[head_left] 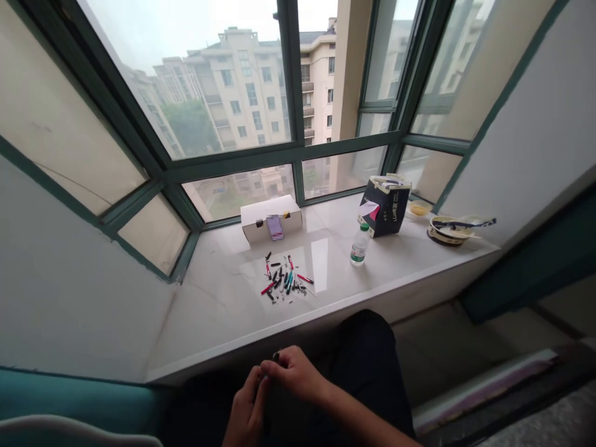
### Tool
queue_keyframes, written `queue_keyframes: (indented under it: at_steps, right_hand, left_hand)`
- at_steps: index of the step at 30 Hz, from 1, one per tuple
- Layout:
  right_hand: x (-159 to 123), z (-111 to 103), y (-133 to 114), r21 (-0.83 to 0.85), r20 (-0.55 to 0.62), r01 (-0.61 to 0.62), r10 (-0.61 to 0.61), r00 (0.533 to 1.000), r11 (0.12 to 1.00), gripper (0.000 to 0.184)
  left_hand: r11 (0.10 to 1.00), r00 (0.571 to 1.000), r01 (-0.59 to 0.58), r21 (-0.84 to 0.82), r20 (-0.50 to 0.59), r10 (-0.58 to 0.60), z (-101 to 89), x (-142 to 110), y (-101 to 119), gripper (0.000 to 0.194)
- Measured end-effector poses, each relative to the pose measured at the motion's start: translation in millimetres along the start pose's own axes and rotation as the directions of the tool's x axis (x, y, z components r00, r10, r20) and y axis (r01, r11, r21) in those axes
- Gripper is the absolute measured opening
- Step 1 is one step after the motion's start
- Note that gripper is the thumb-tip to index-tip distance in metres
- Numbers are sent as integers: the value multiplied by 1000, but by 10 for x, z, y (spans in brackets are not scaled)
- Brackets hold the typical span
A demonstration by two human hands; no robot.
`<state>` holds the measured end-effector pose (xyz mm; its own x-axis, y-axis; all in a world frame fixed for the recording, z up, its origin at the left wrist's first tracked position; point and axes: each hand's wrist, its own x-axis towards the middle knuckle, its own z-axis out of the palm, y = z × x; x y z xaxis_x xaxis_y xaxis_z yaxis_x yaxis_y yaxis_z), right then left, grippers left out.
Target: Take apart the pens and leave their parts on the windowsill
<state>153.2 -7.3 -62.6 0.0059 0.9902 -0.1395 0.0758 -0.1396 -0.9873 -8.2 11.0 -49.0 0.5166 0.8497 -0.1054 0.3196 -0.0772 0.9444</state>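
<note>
My left hand (248, 400) and my right hand (298, 372) meet above my lap, below the front edge of the sill. Both are closed, fingertips pinched together around a small pen part (276, 356). Only its dark end shows above my right fingers; the rest is hidden. On the sill ahead lies a loose pile of pen parts (288, 282): black, red and teal barrels, caps, and small clear and metal bits. Neither hand touches the pile.
A white box (254, 231) with a purple packet (275, 228) in front stands behind the pile. Rightward are a green-capped water bottle (358, 247), a dark carton bag (393, 208), a small yellow-filled dish (419, 208) and a bowl with utensils (444, 233). The sill (209, 310) meets windows behind.
</note>
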Motion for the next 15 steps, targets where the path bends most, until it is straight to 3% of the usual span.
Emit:
queue_keyframes:
  at_steps: [5, 11, 15]
  right_hand:
    - [-57, 85, 30, -9, -34, -23, 23, 999, 1000, 67]
    - [-42, 36, 9, -64, -75, 1, -6, 997, 998, 65]
    - [-41, 50, 3, -50, -57, 14, -17, 998, 999, 64]
  left_hand:
    - [997, 1000, -12, 77, -27, 14, 45, -8, -12, 47]
    - [983, 985, -32, 182, -163, 62, 67, -34, -127, 39]
    - [982, 987, -21, 187, -154, 50, 46, -24, -120, 33]
